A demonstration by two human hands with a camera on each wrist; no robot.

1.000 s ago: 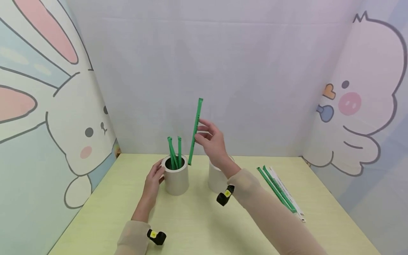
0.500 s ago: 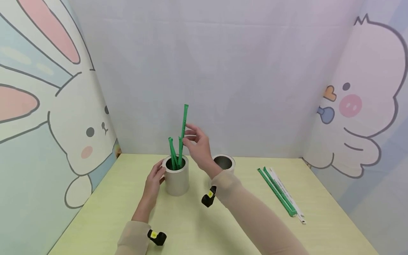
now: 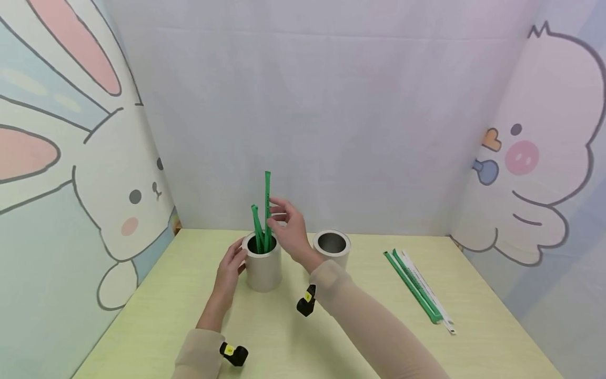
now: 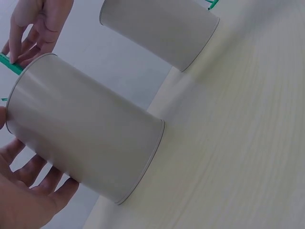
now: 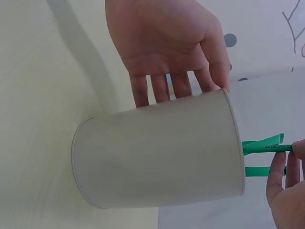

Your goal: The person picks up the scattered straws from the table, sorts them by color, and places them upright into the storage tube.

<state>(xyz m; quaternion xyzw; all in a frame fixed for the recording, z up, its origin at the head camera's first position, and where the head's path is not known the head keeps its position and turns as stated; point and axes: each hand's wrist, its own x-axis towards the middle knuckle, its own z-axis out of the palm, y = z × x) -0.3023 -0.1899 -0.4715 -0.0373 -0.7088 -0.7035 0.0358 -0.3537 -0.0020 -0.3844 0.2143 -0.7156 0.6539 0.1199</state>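
My left hand (image 3: 228,276) holds the side of a light grey cylindrical cup (image 3: 264,272), thumb at its rim and fingers spread along the wall, as the right wrist view shows. The cup stands upright on the table. Over its mouth, my right hand (image 3: 290,231) pinches a green wrapped straw (image 3: 267,184) between thumb and fingers. That straw is nearly upright, its lower end hidden inside the cup. Other green wrapped straws (image 3: 256,218) lean in the same cup, lower than the pinched one. In the left wrist view, the right hand (image 4: 43,24) is close above the rim.
A second grey cup (image 3: 342,259) stands to the right, nothing showing in its mouth, partly behind my right forearm. Farther right, green wrapped straws (image 3: 411,287) and white wrapped straws (image 3: 426,284) lie on the pale wooden table (image 3: 265,337). Printed cloth walls enclose the table.
My right hand has moved left and down, bringing the straw from beside the cup to over its mouth and lowering its end inside. The left hand has stayed at the cup.
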